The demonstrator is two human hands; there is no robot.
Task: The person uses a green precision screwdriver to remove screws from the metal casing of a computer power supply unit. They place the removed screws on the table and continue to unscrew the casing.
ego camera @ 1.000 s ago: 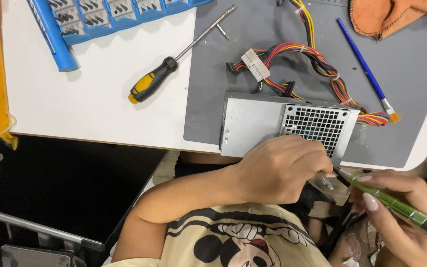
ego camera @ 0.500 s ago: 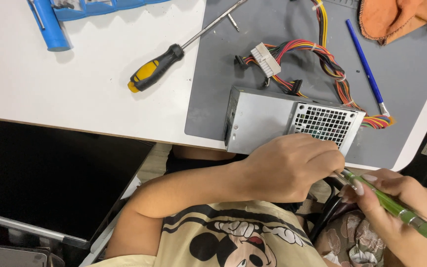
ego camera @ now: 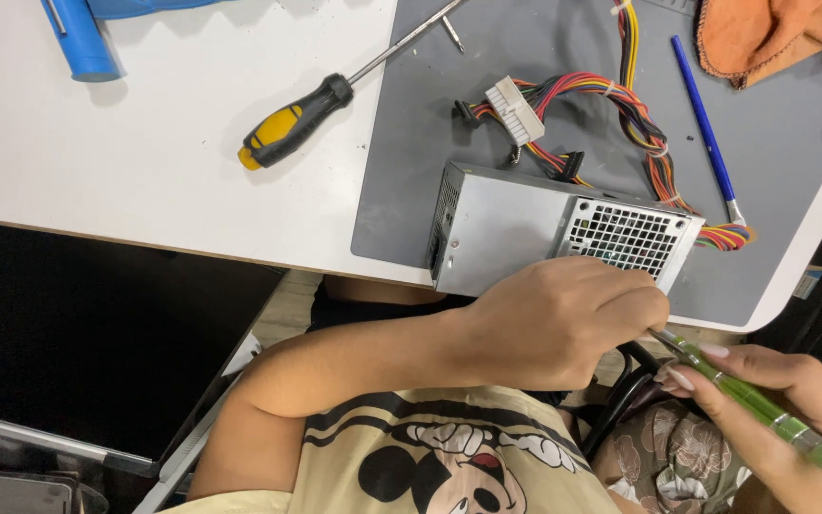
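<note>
1. The left hand [ego camera: 563,319] is curled into a loose fist at the near edge of the metal power supply box [ego camera: 554,233]; its knuckles rest against the box, below the grille. Whether the fingers pinch something small there I cannot tell.

2. The right hand [ego camera: 782,395] is at the near right, fingers closed around a green screwdriver [ego camera: 753,402]. The tool is tilted, and its thin tip points up-left and meets the left hand's fingertips just beside the near right corner of the box.

3. The box is silver, rectangular, with a perforated grille on its right part. It lies on a grey mat [ego camera: 411,143], close to the near edge of the white table [ego camera: 145,162].

4. A bundle of coloured wires [ego camera: 620,105] leaves the box on the far side and ends in a white connector [ego camera: 516,109].

5. To the left, half on the mat and half on the table, lies a black-and-yellow screwdriver [ego camera: 297,119] – untouched.

6. At the right of the mat lies a blue brush [ego camera: 701,119]; beyond it, at the far right corner, an orange cloth [ego camera: 763,38].

7. At the far left a blue plastic piece [ego camera: 83,43] is on the table.

8. On the table's right rim there is a small pale sticker [ego camera: 808,282] – too small to tell more.
</note>
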